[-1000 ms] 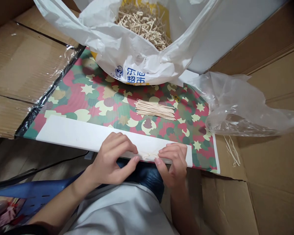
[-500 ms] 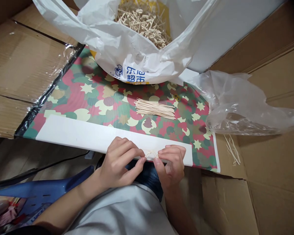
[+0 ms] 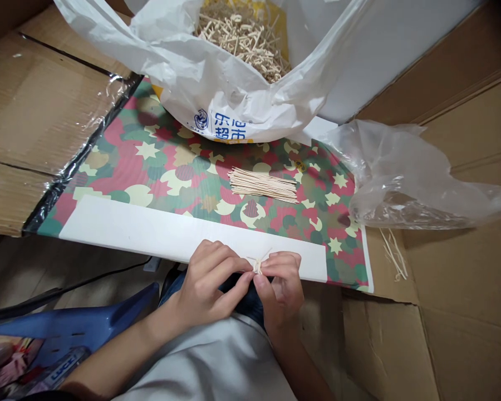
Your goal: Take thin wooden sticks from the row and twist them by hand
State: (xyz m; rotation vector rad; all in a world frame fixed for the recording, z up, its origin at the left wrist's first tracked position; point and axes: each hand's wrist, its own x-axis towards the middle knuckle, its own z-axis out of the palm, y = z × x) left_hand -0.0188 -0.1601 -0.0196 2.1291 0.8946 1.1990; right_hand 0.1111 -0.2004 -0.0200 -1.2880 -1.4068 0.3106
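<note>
Between my fingertips, over the white strip at the table's front edge, is a small pale knotted reed stick, its thin ends poking up and outward. My left hand pinches it from the left with thumb and forefinger. From the right, my right hand pinches it too, the other fingers curled. Beyond my hands a loose bundle of straight thin reed sticks lies on the patterned board.
A white plastic bag full of short knotted pieces stands at the back. A clear plastic bag lies right, near a few loose sticks on cardboard. A blue plastic stool is at lower left.
My hands have come closer together, the right one moving left. The wide loop between them has tightened into a small knot with ends sticking out.
</note>
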